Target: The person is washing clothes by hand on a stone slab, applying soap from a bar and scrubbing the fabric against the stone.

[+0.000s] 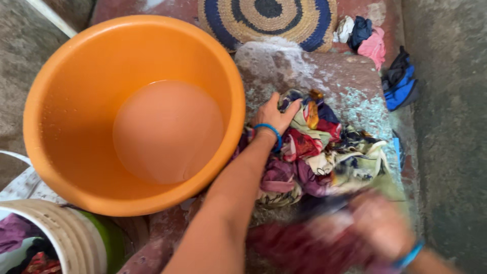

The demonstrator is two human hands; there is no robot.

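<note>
Left hand (274, 117) presses down, fingers closed on the patterned cloth (314, 147) heaped on the soapy stone slab (324, 71) beside the orange tub (134, 114). Right hand (378, 223) blurred, grip unclear. Best to pin the cloth firmly while scrubbing

Packages, labels, signs, screens: none in view, only plain unmarked vessels and loose cloth with no wrapper, tag, placard or display showing anywhere in the scene
</note>
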